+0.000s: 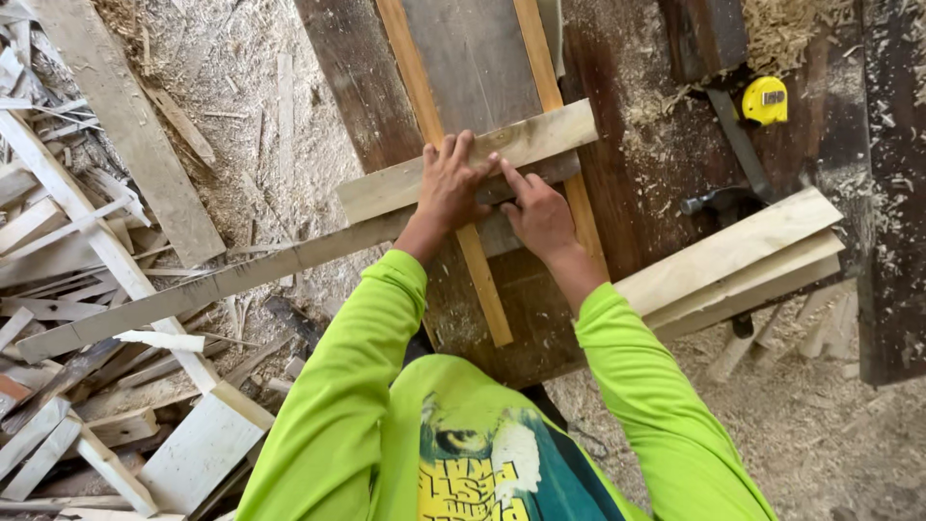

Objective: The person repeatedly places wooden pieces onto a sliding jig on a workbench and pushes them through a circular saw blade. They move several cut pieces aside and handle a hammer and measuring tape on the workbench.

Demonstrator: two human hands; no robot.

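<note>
My left hand (451, 183) lies flat, fingers spread, on a short pale plank (386, 188) laid crosswise over a dark wooden workbench (627, 174). Just to its right, my right hand (540, 214) presses its fingertips against the plank's lower edge; whether it holds anything small is hidden. Under the plank run two thin orange-brown strips (487, 289) lengthwise on a grey board (473, 58). A long grey slat (193, 294) passes below the plank and sticks out left over the floor.
A yellow tape measure (765, 99) and a hammer (719, 201) lie on the bench at right, beside stacked pale boards (743, 256). Offcuts and planks (87, 318) litter the floor at left. Sawdust and shavings cover the ground.
</note>
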